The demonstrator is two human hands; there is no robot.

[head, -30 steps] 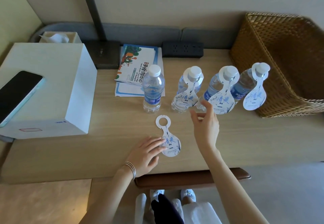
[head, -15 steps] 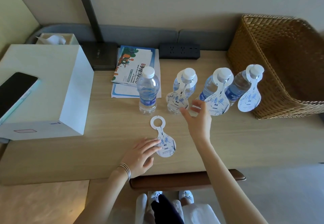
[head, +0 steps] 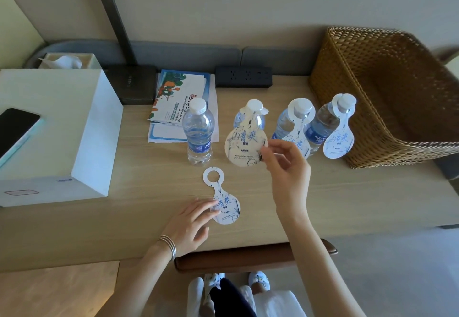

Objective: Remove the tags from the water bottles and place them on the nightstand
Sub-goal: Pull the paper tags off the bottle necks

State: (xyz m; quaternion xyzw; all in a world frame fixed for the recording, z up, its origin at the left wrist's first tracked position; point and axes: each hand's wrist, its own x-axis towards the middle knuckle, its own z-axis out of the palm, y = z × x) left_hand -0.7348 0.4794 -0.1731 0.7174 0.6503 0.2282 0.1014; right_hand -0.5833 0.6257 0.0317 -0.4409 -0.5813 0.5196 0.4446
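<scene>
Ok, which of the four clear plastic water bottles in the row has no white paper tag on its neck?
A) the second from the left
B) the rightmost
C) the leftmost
C: the leftmost clear plastic water bottle shows a bare neck, while the right hand pinches the white paper tag hanging from the second bottle.

place: hotel room, pretty sure | clues: water bottles (head: 198,130) with neck tags (head: 339,140) dead center, tour map leaflet (head: 178,98) 11 o'clock, tissue box (head: 87,60) 10 o'clock
</scene>
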